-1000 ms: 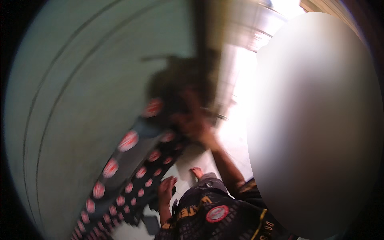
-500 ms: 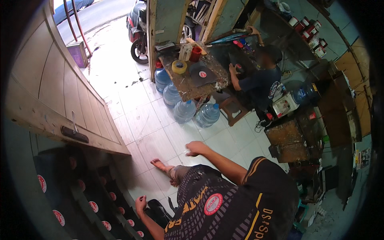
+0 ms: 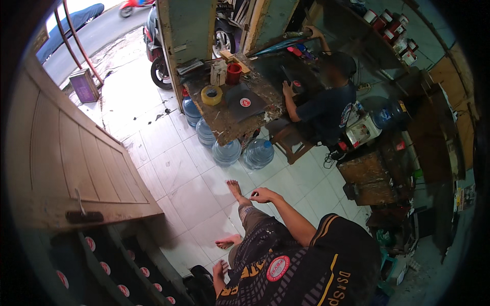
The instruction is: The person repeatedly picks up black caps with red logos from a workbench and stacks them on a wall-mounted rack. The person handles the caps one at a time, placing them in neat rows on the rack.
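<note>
My right hand (image 3: 263,195) hangs over the tiled floor beside my leg, fingers curled and their tips close together; whatever may be between them is too small to make out. Low by my other leg is my left hand (image 3: 220,268), holding nothing, its fingers loosely apart. A black item (image 3: 200,278), partly hidden, lies close to it. Dark sheets with round red-and-white labels (image 3: 123,290) lie in rows at the lower left, apart from both hands.
An open wooden door (image 3: 87,153) stands left. Ahead, a worn table (image 3: 224,125) bears a yellow tape roll (image 3: 211,95), a red cup (image 3: 234,74) and a dark labelled sheet (image 3: 240,106). Blue water bottles (image 3: 259,153) stand beneath. A co-worker (image 3: 326,104) sits beside a stool (image 3: 290,143).
My legs have stepped, one foot now further forward. My right hand has shifted slightly right, and my left hand lower and right. A red motorbike has appeared on the road outside.
</note>
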Motion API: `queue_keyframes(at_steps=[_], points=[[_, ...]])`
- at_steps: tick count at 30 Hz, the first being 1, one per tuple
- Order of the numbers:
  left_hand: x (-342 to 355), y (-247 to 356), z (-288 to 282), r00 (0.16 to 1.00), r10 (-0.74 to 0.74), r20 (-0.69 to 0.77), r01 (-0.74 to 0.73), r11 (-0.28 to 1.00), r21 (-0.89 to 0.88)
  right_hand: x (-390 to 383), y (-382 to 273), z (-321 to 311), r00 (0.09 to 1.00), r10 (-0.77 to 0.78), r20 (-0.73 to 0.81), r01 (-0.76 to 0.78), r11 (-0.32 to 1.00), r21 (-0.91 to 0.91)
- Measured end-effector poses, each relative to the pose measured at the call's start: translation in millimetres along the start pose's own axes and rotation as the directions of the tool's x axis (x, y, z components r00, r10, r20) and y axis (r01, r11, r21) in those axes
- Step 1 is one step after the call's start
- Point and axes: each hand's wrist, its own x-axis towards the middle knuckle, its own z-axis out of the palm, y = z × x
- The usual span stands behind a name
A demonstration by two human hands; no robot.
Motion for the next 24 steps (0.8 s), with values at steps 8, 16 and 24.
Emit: queue_keyframes(at_steps=[8,16,24], points=[[-83,71,96,0.934,-0.022,-0.357,-0.073,0.965,-0.251,163,76,-115,0.974,0.155,-0.163,-0.049,0.855,0.517],[-107,211,192,0.873,0.25,-0.418,-0.317,0.943,-0.098,373,82,-223,0.698,0.564,-0.442,0.019,0.603,0.798],[-127,195,219,0.893,0.195,-0.404,-0.233,0.972,-0.045,455,96,-229,0.547,0.798,-0.251,-0.051,0.331,0.942]])
